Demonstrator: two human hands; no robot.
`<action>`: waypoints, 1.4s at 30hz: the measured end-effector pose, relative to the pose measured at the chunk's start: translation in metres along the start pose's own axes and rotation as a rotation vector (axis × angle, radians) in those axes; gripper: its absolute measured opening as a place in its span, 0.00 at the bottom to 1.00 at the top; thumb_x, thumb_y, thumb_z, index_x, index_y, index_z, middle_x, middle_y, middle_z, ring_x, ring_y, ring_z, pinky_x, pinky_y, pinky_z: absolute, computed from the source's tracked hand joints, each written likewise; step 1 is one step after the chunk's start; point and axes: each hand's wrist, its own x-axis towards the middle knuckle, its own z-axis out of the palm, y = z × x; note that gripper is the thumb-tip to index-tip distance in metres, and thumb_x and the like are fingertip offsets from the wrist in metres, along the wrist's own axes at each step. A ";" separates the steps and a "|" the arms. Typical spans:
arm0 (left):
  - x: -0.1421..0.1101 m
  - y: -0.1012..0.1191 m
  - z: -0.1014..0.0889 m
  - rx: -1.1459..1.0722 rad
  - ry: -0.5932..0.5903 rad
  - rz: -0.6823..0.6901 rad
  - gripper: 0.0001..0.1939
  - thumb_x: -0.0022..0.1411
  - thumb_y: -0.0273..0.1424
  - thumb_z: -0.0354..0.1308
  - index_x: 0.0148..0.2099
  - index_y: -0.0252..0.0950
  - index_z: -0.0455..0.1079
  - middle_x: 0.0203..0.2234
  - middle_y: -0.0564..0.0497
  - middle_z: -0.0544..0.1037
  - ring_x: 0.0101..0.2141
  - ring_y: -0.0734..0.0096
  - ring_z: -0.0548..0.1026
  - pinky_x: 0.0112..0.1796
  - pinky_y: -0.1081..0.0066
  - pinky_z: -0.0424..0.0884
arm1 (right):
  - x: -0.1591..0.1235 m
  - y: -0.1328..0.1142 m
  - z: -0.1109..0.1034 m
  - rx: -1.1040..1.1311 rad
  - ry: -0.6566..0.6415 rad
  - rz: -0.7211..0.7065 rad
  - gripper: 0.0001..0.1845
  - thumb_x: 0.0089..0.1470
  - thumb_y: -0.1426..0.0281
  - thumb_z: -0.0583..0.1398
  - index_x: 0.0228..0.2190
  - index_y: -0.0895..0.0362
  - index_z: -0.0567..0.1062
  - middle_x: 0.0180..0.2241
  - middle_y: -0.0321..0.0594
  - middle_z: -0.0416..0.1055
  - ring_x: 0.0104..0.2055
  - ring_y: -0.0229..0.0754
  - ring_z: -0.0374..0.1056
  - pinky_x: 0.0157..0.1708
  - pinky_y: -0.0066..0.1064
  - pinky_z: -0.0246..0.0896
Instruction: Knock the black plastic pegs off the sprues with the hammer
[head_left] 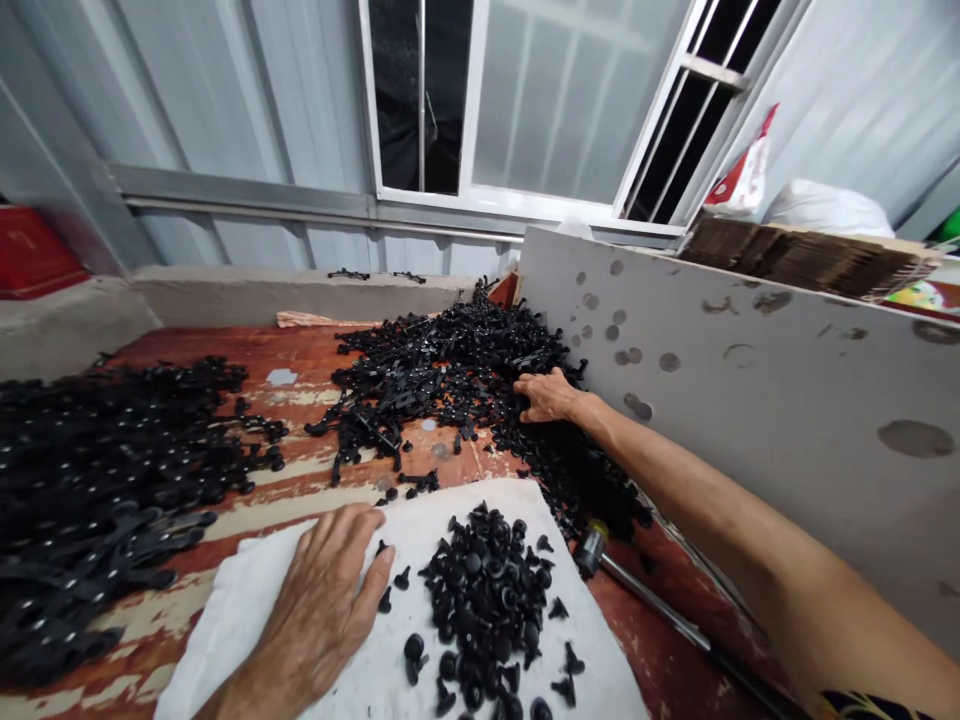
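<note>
My left hand (330,590) lies on a white cloth (232,590) with its fingers stretched out and the thumb apart. A few small black mushroom-shaped plastic pieces lie beside its thumb and fingertips. To its right, a heap of the same pieces (487,585) sits on the cloth. My right hand (547,395) reaches forward to the right edge of a large pile of black plastic linked parts (442,360). Its thumb and fingers are apart, touching the pile, and I see nothing held between them.
A hammer (592,550) with a metal shaft lies right of the cloth. Another heap of black linked parts (97,480) covers the table's left side. A grey spotted board (735,370) stands along the right. Flattened cardboard (802,255) rests behind it, below a window (570,100).
</note>
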 end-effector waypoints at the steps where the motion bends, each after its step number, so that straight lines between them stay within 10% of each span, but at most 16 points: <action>1: 0.000 0.001 0.000 0.005 -0.003 0.003 0.15 0.67 0.39 0.44 0.45 0.39 0.69 0.40 0.46 0.77 0.41 0.58 0.74 0.42 0.57 0.68 | -0.002 0.000 0.000 -0.001 -0.004 0.000 0.19 0.61 0.63 0.60 0.52 0.58 0.70 0.52 0.46 0.69 0.49 0.48 0.69 0.47 0.47 0.68; 18: 0.000 0.001 0.002 0.049 0.011 0.043 0.15 0.68 0.39 0.43 0.45 0.38 0.68 0.40 0.45 0.77 0.41 0.56 0.74 0.40 0.57 0.67 | 0.011 0.018 -0.022 0.417 0.278 0.062 0.22 0.62 0.62 0.59 0.55 0.57 0.69 0.55 0.47 0.67 0.51 0.48 0.69 0.49 0.47 0.67; 30: -0.004 -0.019 0.002 0.226 0.139 0.239 0.11 0.66 0.38 0.50 0.49 0.44 0.67 0.41 0.51 0.80 0.41 0.65 0.78 0.38 0.70 0.73 | 0.124 0.025 -0.041 0.465 0.315 0.413 0.55 0.50 0.40 0.57 0.68 0.56 0.48 0.66 0.60 0.49 0.66 0.69 0.49 0.58 0.61 0.48; 35: -0.008 -0.018 0.004 0.222 0.041 0.178 0.11 0.66 0.36 0.51 0.49 0.44 0.67 0.43 0.50 0.80 0.41 0.66 0.78 0.40 0.69 0.75 | 0.151 0.006 -0.036 0.343 0.248 0.423 0.31 0.59 0.56 0.60 0.60 0.55 0.64 0.62 0.50 0.59 0.62 0.59 0.57 0.58 0.60 0.53; 42: -0.008 -0.017 0.008 0.168 0.114 0.156 0.11 0.67 0.37 0.50 0.48 0.44 0.68 0.42 0.50 0.80 0.41 0.64 0.78 0.40 0.66 0.74 | 0.112 -0.008 -0.031 0.123 0.338 0.288 0.20 0.61 0.63 0.60 0.53 0.57 0.70 0.53 0.46 0.68 0.50 0.48 0.69 0.48 0.47 0.68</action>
